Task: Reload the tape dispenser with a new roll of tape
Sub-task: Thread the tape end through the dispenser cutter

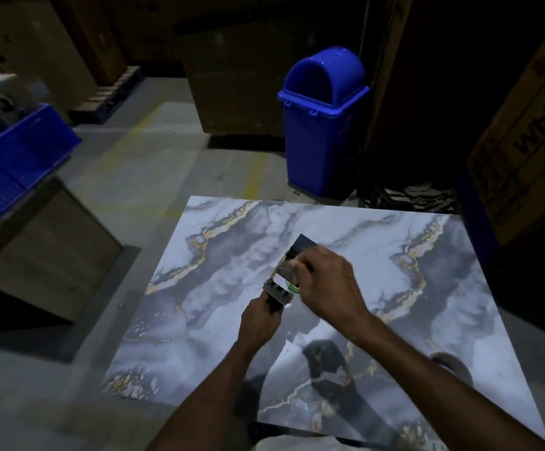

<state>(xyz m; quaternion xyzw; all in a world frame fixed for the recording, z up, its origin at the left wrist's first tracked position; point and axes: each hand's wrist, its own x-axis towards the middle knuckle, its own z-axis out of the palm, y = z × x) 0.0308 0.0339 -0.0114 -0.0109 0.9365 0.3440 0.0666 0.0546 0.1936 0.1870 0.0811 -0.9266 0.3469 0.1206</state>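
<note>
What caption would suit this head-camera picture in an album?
Over a marble-patterned table, the left hand grips the handle of the tape dispenser while the right hand pinches at its upper end.

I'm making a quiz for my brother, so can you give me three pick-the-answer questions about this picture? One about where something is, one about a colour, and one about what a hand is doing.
1. Where is the bin with the domed lid?
A) on the floor beyond the table
B) on the table
C) under the table

2. What colour is the crate at the left?
A) red
B) blue
C) green

3. What is the left hand doing?
A) lying flat on the table
B) waving in the air
C) holding the tape dispenser by its handle

Answers: 1 A, it stands on the grey floor past the far edge; 2 B, its mesh walls are bright blue; 3 C, its fingers wrap the black handle.
</note>
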